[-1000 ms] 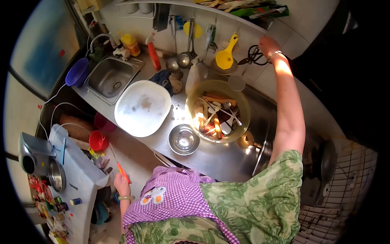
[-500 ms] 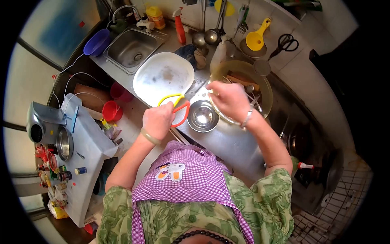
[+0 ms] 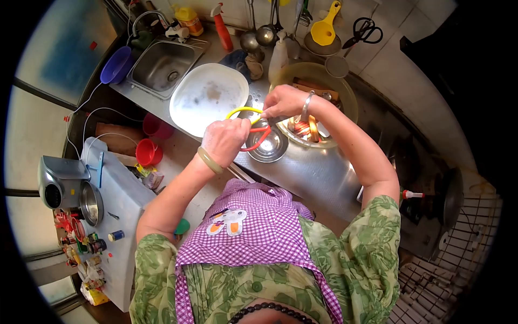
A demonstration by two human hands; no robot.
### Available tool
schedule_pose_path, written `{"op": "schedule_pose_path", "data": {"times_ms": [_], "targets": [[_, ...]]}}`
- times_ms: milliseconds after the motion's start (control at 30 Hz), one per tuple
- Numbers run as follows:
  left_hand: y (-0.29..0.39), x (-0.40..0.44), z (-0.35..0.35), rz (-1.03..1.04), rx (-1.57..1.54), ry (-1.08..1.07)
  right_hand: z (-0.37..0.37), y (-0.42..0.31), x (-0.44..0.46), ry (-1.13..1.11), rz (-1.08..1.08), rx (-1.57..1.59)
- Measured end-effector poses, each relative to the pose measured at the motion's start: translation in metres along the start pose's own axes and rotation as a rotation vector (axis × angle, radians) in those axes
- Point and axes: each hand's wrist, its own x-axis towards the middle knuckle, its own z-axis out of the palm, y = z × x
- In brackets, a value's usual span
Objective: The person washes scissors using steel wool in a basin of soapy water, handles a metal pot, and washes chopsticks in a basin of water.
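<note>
My left hand (image 3: 225, 142) is closed round scissors with a yellow loop (image 3: 244, 109) and a red loop (image 3: 264, 137); their blades are hidden in the fist. The loops stand apart, above a steel bowl (image 3: 268, 149). The fingertips of my right hand (image 3: 285, 102) are pinched together at the right end of the yellow loop. Behind and to the right of it is a large yellowish basin (image 3: 350, 100) with wooden-handled utensils and spoons inside. A white oval tub (image 3: 208, 97) stands left of the basin.
A sink (image 3: 164, 67) and purple bowl (image 3: 117, 65) are at the back left. A red spray bottle (image 3: 221, 27), ladles (image 3: 266, 35), a yellow scoop (image 3: 324, 31) and black scissors (image 3: 367, 31) line the wall. A cluttered side table (image 3: 121, 216) stands left.
My right hand has come down from the black scissors at the wall to the yellow loop. My left hand has risen from low left to over the bowl, and the scissors' handles have spread.
</note>
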Motion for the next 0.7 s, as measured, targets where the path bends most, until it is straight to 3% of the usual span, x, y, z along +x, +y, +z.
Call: {"op": "schedule_pose_path", "data": {"times_ms": [200,367,567,700], "targets": [[0.009,-0.026,0.024,-0.114,-0.020,-0.017,0.034,-0.010,0.019,-0.063,0.032,-0.077],[0.014,-0.053,0.038,-0.165,0.030,-0.036,0.064,-0.013,0.036,-0.056,-0.170,-0.281],[0.011,-0.075,0.067,-0.149,0.054,0.166,0.097,-0.032,0.059,-0.079,-0.284,-0.378],[0.017,-0.092,0.067,-0.425,-0.081,-0.152,0.111,-0.055,0.054,0.022,-0.130,-0.443]]}}
